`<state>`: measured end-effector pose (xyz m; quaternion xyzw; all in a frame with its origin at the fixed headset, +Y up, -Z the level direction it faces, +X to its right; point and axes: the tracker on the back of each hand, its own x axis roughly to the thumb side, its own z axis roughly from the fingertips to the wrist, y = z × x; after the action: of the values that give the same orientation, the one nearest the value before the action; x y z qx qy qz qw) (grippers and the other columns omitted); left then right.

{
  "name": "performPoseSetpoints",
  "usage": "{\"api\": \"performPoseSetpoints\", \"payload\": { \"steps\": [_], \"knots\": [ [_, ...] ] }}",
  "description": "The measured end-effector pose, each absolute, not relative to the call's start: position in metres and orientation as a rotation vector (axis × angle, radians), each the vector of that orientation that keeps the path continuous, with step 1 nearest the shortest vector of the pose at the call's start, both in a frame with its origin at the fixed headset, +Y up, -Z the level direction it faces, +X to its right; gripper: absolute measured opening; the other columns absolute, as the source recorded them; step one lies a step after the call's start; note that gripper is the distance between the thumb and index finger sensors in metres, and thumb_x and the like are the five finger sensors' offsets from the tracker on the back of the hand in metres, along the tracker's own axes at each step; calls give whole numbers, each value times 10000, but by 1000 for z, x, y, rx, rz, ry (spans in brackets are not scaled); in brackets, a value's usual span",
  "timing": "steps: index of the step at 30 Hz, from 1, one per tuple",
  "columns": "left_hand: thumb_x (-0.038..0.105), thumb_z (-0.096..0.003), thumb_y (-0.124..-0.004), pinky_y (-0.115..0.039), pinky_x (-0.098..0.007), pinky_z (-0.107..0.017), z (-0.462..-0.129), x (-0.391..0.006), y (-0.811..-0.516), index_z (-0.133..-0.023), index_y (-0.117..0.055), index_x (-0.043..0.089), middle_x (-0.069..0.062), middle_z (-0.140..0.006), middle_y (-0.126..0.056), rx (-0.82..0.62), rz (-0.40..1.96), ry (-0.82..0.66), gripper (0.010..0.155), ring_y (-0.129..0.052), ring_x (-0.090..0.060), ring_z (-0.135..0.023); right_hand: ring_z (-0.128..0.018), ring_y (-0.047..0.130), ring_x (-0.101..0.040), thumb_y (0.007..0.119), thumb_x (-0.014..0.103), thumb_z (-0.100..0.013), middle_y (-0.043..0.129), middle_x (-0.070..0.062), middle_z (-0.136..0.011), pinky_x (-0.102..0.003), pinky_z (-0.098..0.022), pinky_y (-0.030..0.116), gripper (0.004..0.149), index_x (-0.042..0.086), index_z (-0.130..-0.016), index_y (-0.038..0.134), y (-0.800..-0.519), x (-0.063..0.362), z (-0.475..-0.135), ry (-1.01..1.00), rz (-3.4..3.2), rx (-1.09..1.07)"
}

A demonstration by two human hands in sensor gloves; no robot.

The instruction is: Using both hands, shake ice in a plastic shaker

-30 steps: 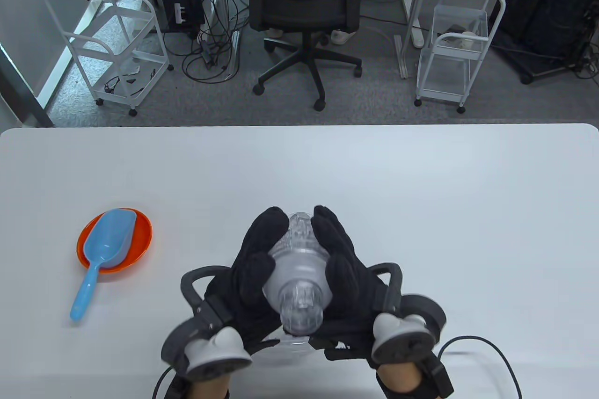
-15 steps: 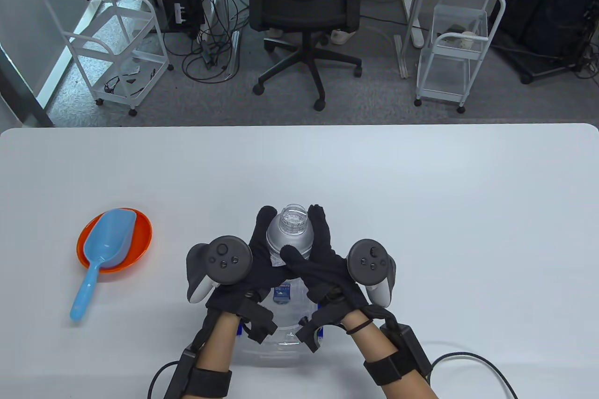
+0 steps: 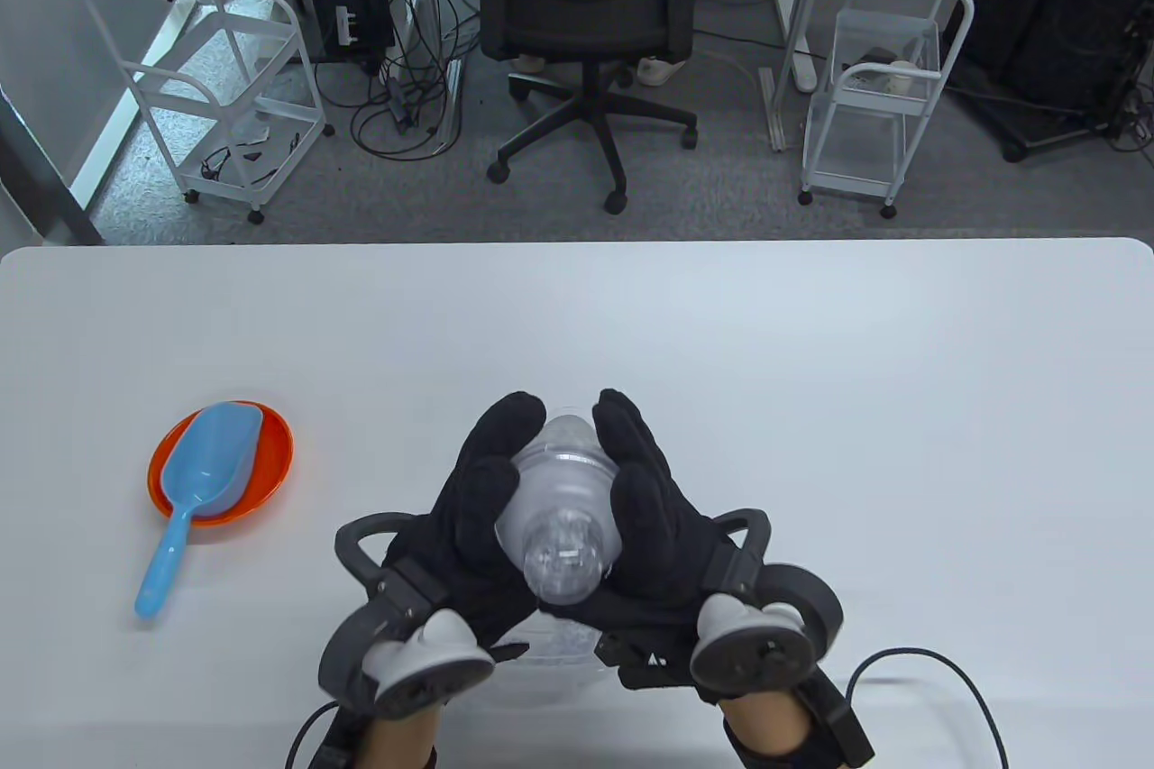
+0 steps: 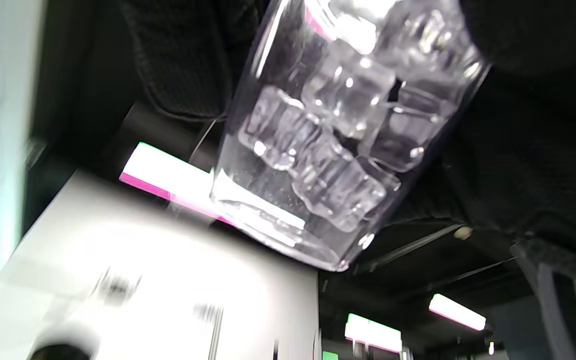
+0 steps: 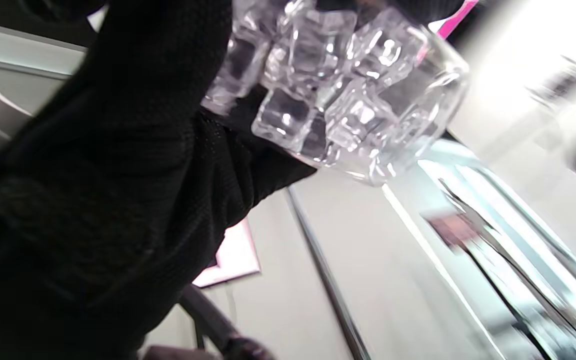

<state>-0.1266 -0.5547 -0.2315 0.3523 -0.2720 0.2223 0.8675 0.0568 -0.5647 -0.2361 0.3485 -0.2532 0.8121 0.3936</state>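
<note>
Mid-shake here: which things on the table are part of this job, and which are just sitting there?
In the job:
- plastic shaker, clear, gripped from both sides
- ice cubes inside it
- left hand
- right hand

Lying about:
- blue scoop, resting in the dish
- orange dish, on the white table, left of the hands

I saw the shaker (image 3: 563, 517) was clear glossy plastic, ice cubes (image 4: 328, 130) inside it glassy and wet-looking. Both gloves, left hand (image 3: 469, 526) and right hand (image 3: 663, 535), were black matt knit cloth. Table (image 3: 811, 372) was smooth matt white. Scoop (image 3: 194, 480) at frame left was smooth blue plastic, on a glossy orange plate (image 3: 270, 471).
</note>
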Motion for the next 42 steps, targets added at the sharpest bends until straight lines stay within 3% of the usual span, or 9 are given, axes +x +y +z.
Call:
{"api": "performPoseSetpoints", "payload": {
  "steps": [4, 8, 14, 21, 24, 27, 30, 34, 42],
  "knots": [
    [536, -475, -823, -620, -573, -705, -294, -134, -633, -1009, 89, 186, -302, -1166, -343, 73, 807, -476, 1113, -599, -569, -991, -959, 370, -675, 619, 551, -553, 209, -346, -1129, -759, -585, 488, 922, 127, -1050, -32, -651, 55, -292, -17, 1801, 614],
    [544, -478, -814, -644, -571, -698, -299, -131, -639, -1019, 67, 164, -318, -1160, -374, 43, 754, -455, 1102, -633, -573, -978, -956, 382, -676, 615, 555, -557, 217, -351, -1127, -755, -583, 505, 923, 118, -1053, -29, -655, 58, -296, 45, 1854, 589],
    [544, -473, -824, -624, -576, -707, -283, -131, -612, -1028, 58, 186, -303, -1167, -365, 195, 778, -505, 1102, -614, -569, -987, -950, 280, -697, 576, 604, -563, 124, -362, -1118, -782, -581, 437, 948, 116, -1033, -87, -626, 57, -283, -37, 1801, 696],
    [682, -443, -709, -692, -434, -797, -177, -122, -524, -991, 137, 237, -145, -1215, -347, 1104, 374, -678, 1102, -649, -377, -1089, -1113, 309, -529, 544, 658, -504, 117, -174, -1212, -701, -734, 487, 942, 257, -1027, -129, -529, 60, -183, -998, 1947, 1076],
    [738, -427, -630, -757, -355, -787, -180, -120, -533, -977, 161, 157, -129, -1205, -365, 1235, 241, -592, 1126, -701, -306, -1085, -1102, 281, -552, 550, 633, -503, 85, -190, -1200, -724, -713, 503, 942, 248, -1012, -142, -531, 56, -183, -1014, 2000, 1108],
    [711, -420, -693, -799, -386, -727, -230, -124, -563, -1005, 90, 139, -159, -1187, -441, 914, 386, -570, 1133, -763, -344, -1037, -1070, 342, -582, 548, 630, -513, 130, -230, -1190, -715, -681, 553, 944, 206, -1023, -124, -563, 55, -229, -703, 2100, 919],
    [627, -445, -782, -725, -481, -720, -280, -125, -615, -1028, 60, 154, -226, -1179, -415, 337, 607, -478, 1128, -708, -457, -1012, -990, 324, -660, 585, 577, -548, 136, -311, -1148, -758, -599, 529, 941, 151, -1025, -105, -622, 57, -281, -106, 1954, 695],
    [573, -445, -831, -746, -544, -643, -294, -122, -642, -1051, -27, 62, -330, -1128, -486, 223, 645, -421, 1129, -758, -552, -921, -964, 293, -690, 602, 549, -562, 115, -341, -1126, -786, -574, 502, 940, 133, -1020, -106, -653, 59, -300, 131, 1900, 590],
    [546, -457, -839, -702, -564, -666, -268, -121, -599, -1045, 6, 80, -325, -1144, -430, 413, 673, -505, 1130, -701, -567, -947, -955, 246, -701, 610, 536, -568, 90, -354, -1116, -808, -564, 456, 939, 125, -1021, -102, -603, 58, -276, -65, 1871, 732]
  ]
}}
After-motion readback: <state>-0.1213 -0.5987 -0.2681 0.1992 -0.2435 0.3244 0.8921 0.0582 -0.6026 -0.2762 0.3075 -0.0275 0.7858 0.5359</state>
